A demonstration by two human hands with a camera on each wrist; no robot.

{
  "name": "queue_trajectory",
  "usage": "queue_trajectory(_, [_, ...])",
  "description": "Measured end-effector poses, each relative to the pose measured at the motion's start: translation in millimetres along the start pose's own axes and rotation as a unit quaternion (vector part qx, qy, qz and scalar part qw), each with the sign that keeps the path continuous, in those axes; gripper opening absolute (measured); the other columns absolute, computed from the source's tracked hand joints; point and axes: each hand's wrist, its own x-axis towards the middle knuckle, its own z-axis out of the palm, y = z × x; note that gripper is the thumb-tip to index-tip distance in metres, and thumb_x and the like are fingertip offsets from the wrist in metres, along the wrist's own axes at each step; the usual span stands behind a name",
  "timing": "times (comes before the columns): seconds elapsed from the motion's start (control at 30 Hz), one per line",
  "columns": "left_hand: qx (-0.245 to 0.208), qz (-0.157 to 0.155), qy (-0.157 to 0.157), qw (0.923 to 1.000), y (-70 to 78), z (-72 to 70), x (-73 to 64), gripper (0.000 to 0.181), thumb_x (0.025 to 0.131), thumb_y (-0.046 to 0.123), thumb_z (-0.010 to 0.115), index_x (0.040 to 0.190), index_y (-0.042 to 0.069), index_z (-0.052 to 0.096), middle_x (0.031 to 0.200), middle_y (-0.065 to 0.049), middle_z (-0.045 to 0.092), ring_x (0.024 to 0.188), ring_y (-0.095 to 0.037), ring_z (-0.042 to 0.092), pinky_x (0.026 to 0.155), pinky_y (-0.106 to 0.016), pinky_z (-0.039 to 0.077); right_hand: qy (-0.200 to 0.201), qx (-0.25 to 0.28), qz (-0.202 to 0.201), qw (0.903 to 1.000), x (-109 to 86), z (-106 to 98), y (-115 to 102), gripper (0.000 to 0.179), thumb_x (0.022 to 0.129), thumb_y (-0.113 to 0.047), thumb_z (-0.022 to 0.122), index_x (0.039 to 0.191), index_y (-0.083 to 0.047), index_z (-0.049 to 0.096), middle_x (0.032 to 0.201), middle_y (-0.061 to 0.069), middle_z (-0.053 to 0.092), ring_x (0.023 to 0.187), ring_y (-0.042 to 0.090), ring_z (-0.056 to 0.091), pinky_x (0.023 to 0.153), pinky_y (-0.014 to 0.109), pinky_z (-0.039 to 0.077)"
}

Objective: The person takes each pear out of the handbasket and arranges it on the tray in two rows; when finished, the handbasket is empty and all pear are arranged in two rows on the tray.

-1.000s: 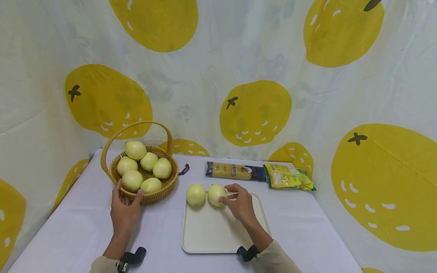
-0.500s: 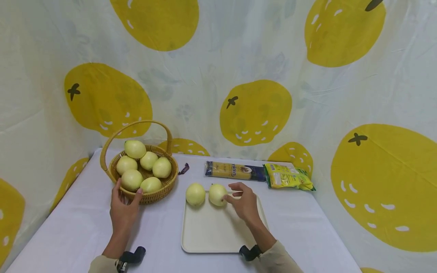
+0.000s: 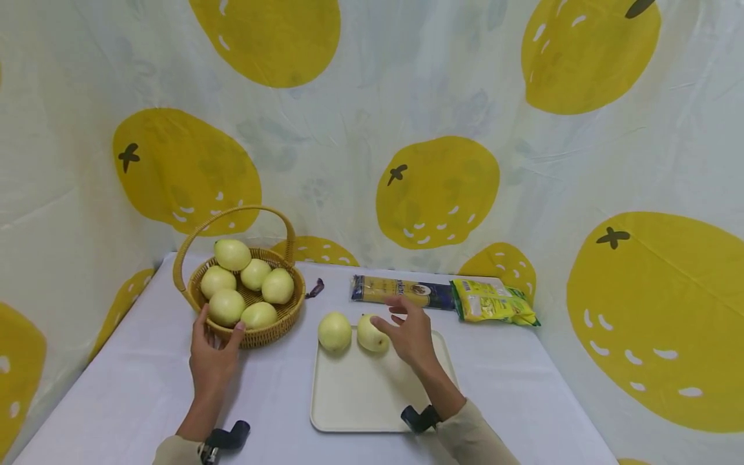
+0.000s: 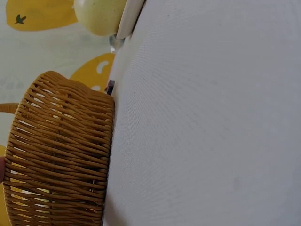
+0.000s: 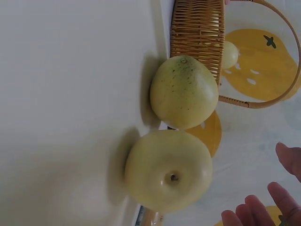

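My left hand (image 3: 214, 365) touches the near side of a wicker basket (image 3: 267, 337) with its thumb and forefinger spread along the rim. One fingertip (image 4: 1, 169) shows at that rim in the left wrist view. Several round, pale yellow-green pears (image 3: 227, 307) fill the basket. At the back of a cream tray (image 3: 354, 394), two such pears sit side by side, a left pear (image 3: 334, 332) and a right pear (image 3: 369, 332). My right hand (image 3: 411, 336) hovers over the right pear, holding nothing; in the right wrist view a gap separates its fingers (image 5: 282, 197) from the fruit.
Behind the tray lie a long blue-and-gold pasta packet (image 3: 395, 290) and a yellow-green bag (image 3: 494, 302). A small dark wrapped piece (image 3: 316, 288) lies right of the basket. The basket's tall handle (image 3: 232, 210) arches above the pears. A lemon-print curtain (image 3: 325, 161) borders the white table.
My right hand has let go of the right pear and risen slightly, its fingers now apart from it. The pear has shifted slightly right. The left hand and the basket have stayed put.
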Motion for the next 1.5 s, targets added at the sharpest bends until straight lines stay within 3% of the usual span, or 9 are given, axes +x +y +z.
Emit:
queue_trajectory(0.4, [0.003,0.0,0.0,1.0,0.7,0.7,-1.1,0.092,0.102,0.042,0.071,0.172,0.033,0.014,0.18,0.001,0.008,0.166,-0.03,0.014,0.13,-0.058,0.032,-0.036,0.032,-0.059,0.9971,13.7,27,-31,0.05,0.085,-0.018,0.091,0.131,-0.014,0.072,0.133,0.006,0.072,0.124,0.031,0.067,0.112,0.047,0.057])
queue_trajectory(0.6, [0.001,0.003,0.0,1.0,0.0,0.4,-1.0,0.092,0.101,0.042,0.072,0.172,0.033,0.014,0.18,0.001,0.009,0.166,-0.03,0.015,0.13,-0.057,0.032,-0.06,0.028,-0.073,0.9951,20.1,47,-47,0.054,0.086,-0.022,0.091,0.135,-0.016,0.07,0.136,0.001,0.071,0.126,0.029,0.066,0.112,0.047,0.056])
queue_trajectory(0.9, [-0.009,0.003,0.001,1.0,-0.1,-0.1,-0.1,0.091,0.101,0.041,0.072,0.172,0.033,0.015,0.18,0.001,0.008,0.166,-0.03,0.014,0.13,-0.057,0.032,-0.094,0.032,-0.116,0.9882,32.5,81,-65,0.054,0.086,-0.02,0.091,0.135,-0.017,0.07,0.135,0.004,0.071,0.122,0.026,0.066,0.11,0.046,0.057])
queue_trajectory(1.2, [-0.006,0.008,-0.001,0.9999,-1.9,0.9,0.7,0.092,0.101,0.043,0.073,0.172,0.034,0.016,0.18,0.001,0.009,0.166,-0.029,0.016,0.13,-0.057,0.032,-0.114,-0.006,-0.121,0.986,44.4,113,-73,0.058,0.088,-0.026,0.09,0.14,-0.022,0.068,0.138,0.002,0.07,0.114,0.019,0.065,0.097,0.032,0.059])
queue_trajectory(1.5, [-0.001,0.007,0.001,1.0,-2.0,1.3,0.7,0.092,0.101,0.042,0.072,0.172,0.033,0.015,0.18,-0.001,0.009,0.166,-0.031,0.015,0.13,-0.059,0.032,-0.133,-0.017,-0.134,0.9819,56.4,141,-79,0.059,0.089,-0.021,0.089,0.142,-0.013,0.065,0.141,0.013,0.067,0.127,0.034,0.065,0.106,0.041,0.058])
